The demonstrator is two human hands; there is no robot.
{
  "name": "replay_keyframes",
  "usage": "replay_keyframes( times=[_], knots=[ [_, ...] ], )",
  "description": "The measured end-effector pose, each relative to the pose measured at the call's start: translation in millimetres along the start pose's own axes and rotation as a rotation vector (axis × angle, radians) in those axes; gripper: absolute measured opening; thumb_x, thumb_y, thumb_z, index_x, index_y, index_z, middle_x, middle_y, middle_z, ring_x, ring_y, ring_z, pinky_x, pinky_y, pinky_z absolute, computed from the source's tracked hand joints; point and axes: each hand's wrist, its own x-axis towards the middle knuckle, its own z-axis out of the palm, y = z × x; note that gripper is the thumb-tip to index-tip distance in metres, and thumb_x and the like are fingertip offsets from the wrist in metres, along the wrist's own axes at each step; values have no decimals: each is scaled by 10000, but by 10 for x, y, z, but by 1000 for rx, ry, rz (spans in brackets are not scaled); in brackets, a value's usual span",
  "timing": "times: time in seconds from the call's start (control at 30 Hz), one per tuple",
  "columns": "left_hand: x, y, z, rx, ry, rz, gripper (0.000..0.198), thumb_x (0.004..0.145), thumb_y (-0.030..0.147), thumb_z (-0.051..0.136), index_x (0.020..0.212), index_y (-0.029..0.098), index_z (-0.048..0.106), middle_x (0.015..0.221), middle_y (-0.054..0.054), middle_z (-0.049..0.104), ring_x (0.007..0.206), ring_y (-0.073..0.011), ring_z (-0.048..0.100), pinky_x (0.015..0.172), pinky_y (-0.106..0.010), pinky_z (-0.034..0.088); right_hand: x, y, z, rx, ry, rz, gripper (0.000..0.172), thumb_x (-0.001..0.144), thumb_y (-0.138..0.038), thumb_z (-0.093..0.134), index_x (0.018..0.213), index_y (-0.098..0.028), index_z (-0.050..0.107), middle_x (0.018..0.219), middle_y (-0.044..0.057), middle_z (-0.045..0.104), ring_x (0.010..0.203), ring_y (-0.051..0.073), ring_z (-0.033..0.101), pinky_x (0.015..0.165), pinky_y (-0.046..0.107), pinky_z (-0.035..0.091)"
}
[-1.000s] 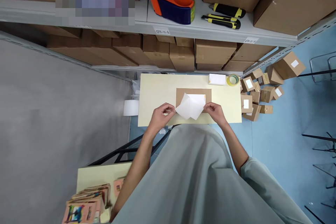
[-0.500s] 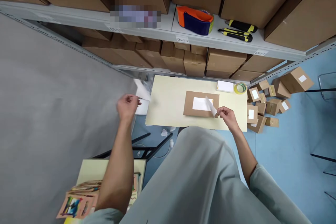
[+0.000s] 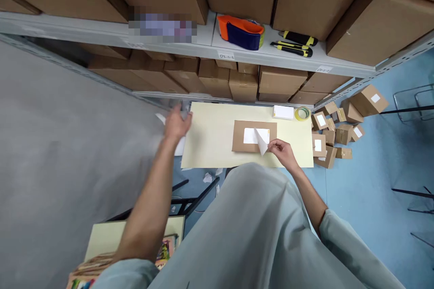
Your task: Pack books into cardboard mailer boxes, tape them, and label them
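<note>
A flat brown cardboard box point(image 3: 238, 137) lies on the cream tabletop with a white label point(image 3: 250, 136) on its upper face. At the box's near right side, my right hand point(image 3: 283, 153) is closed in a pinch at the edge of a thin white sheet point(image 3: 262, 143), which curls up off the label. Over at the table's left end, my left hand point(image 3: 176, 125) reaches forward, thumb and fingers apart, with nothing seen in it. White paper point(image 3: 179, 148) shows beside and partly behind that hand.
A small white box point(image 3: 283, 112) and a tape roll point(image 3: 302, 114) sit at the table's back right. Labelled cartons point(image 3: 328, 157) are piled on the floor to the right. Above, the shelf point(image 3: 203, 36) holds a tape dispenser point(image 3: 241, 32), utility knives point(image 3: 292, 49) and large cartons.
My left hand has moved forward and right to the table's left end, its fingers spreading. My right hand has shifted slightly left, and the thin sheet now folds toward me.
</note>
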Motion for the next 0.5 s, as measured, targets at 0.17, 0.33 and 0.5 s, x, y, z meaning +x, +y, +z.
replay_keyframes(
  times=[0.17, 0.33, 0.5],
  knots=[
    [-630, 555, 967, -753, -416, -119, 550, 811, 712, 800, 925, 182, 708, 961, -124, 818, 822, -245, 759, 858, -428, 638, -52, -130, 33, -244, 47, -227, 119, 885, -314, 647, 824, -230, 705, 799, 15, 687, 701, 167, 582, 684, 309, 490],
    [-1297, 923, 1277, -1125, -459, -268, 630, 689, 744, 889, 937, 195, 703, 1016, -94, 814, 871, -235, 784, 925, -440, 653, -147, -216, 100, -624, 57, -574, 128, 972, -172, 617, 881, -239, 676, 815, 27, 683, 808, 197, 627, 759, 327, 508],
    [-1417, 959, 1267, -1169, -386, -330, 503, 725, 642, 889, 868, 206, 683, 762, -6, 699, 788, -195, 725, 859, -390, 647, -207, -132, 207, -803, 40, -726, 151, 1002, -146, 604, 905, -237, 676, 821, 38, 693, 804, 205, 625, 767, 344, 505]
  ],
)
